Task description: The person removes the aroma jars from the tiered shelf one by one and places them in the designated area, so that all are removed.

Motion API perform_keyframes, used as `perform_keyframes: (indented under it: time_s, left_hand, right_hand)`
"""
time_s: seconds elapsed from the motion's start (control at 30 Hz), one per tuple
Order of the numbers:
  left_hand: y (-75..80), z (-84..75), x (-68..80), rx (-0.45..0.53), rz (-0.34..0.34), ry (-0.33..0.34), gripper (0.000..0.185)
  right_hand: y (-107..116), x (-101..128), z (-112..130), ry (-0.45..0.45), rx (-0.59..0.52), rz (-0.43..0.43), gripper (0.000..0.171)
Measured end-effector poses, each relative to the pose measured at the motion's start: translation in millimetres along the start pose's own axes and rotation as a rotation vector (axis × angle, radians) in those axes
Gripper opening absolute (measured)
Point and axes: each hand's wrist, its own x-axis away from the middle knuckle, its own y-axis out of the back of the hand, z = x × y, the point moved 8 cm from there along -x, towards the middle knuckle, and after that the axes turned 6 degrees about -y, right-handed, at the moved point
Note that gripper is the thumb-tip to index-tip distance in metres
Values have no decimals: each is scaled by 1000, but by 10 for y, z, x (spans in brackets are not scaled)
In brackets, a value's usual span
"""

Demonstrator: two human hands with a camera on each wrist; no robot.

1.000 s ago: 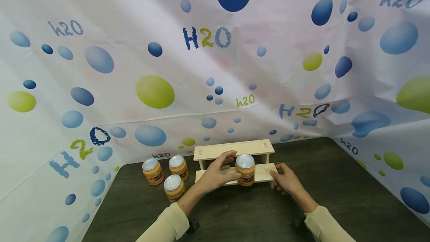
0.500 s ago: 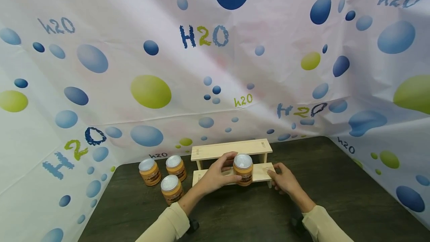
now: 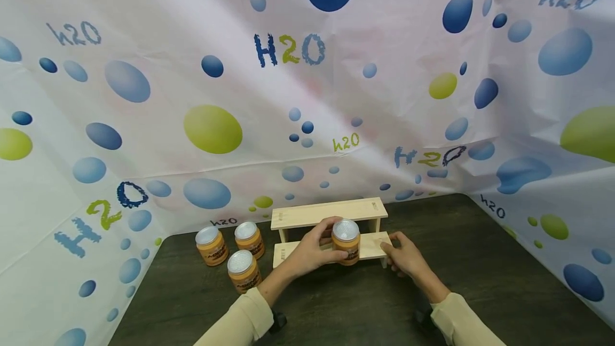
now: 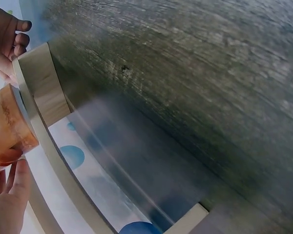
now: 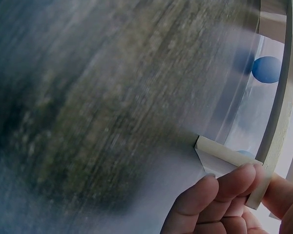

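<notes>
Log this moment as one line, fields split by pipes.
left hand: holds orange jar at lower step of wooden rack | right hand: grips step's right end | three more jars: on table, left of rack

Room beyond right hand [image 3: 406, 255] (jars [image 3: 212, 249] left)

Held jar [image 4: 9, 126] cropped in left wrist view, tabletop [image 5: 102, 102] blurred in right

Printed sheeting [image 3: 269, 89] walls this table [image 3: 480, 260] in, booth-like.
</notes>
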Motion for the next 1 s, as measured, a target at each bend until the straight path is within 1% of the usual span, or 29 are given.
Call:
perform_keyframes:
  time_s: [0.23, 0.43, 0.8, 1.0]
  left_hand:
    - [-16, 33, -19, 2, -10, -3, 72]
    - [-31, 57, -35, 15, -6, 3, 73]
    - [-29, 9, -94, 9, 5, -10, 79]
    - [-37, 27, -83, 6, 2, 6, 78]
  right_hand:
    - [-2, -12, 3, -1, 3, -8, 39]
    - [0, -9, 2, -6, 6, -8, 38]
    - [13, -21, 13, -5, -2, 21, 42]
    - [-11, -19, -13, -16, -7, 25, 40]
